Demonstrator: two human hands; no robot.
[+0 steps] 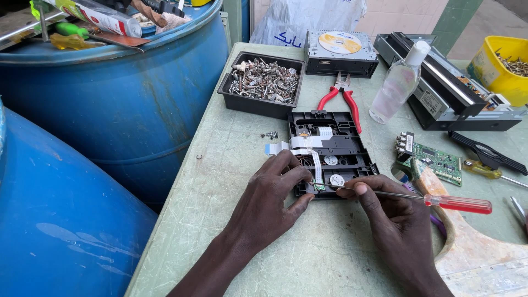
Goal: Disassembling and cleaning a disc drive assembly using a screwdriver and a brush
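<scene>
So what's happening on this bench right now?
A person is working on a black disc-drive mechanism lying open on a pale green table. The left hand steadies its near edge, while the right hand pinches the shaft of a red-handled screwdriver, its tip at a small green board on the mechanism's near edge. Behind it lie red-handled pliers, a black tray of screws and a clear bottle; a loose green circuit board sits to the right.

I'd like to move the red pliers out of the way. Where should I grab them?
Take the red pliers by the two red handles, which splay open toward the black drive mechanism. Come from above; they lie flat on the table, metal jaws pointing away.
</scene>
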